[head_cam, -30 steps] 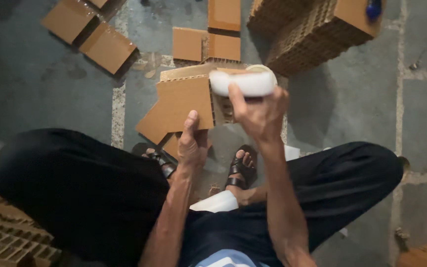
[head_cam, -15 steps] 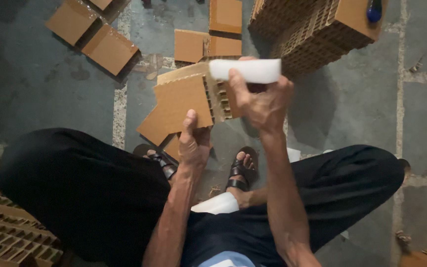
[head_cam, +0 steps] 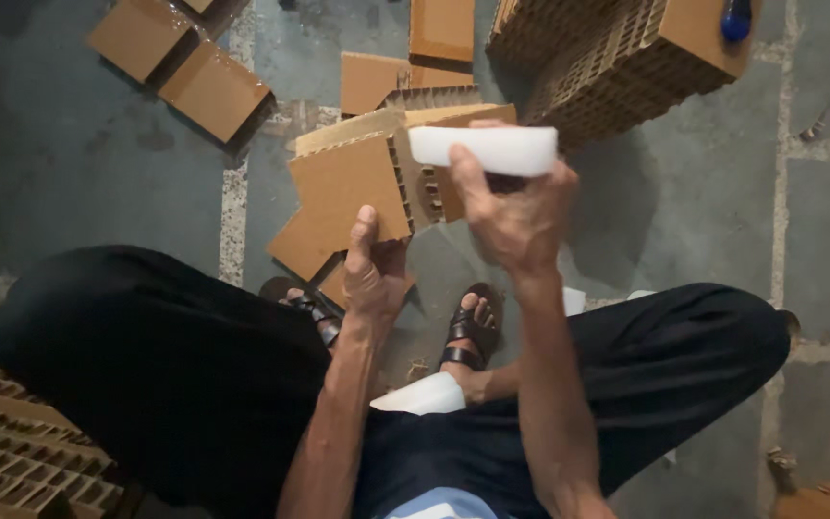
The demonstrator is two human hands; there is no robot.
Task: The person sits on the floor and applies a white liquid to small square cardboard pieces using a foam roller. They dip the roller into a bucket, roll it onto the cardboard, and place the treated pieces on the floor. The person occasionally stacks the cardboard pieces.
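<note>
Though partly hidden, cardboard piece (head_cam: 353,187) (gripped)

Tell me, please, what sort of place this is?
Probably a small cardboard workshop with a bare concrete floor: flat brown sheets lie about, and a stack of cardboard dividers stands ahead.

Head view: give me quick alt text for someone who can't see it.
Seated person's left hand holds a brown cardboard piece while the right hand grips a white block at its top edge. More cardboard pieces and a honeycomb stack lie on the concrete floor.
</note>
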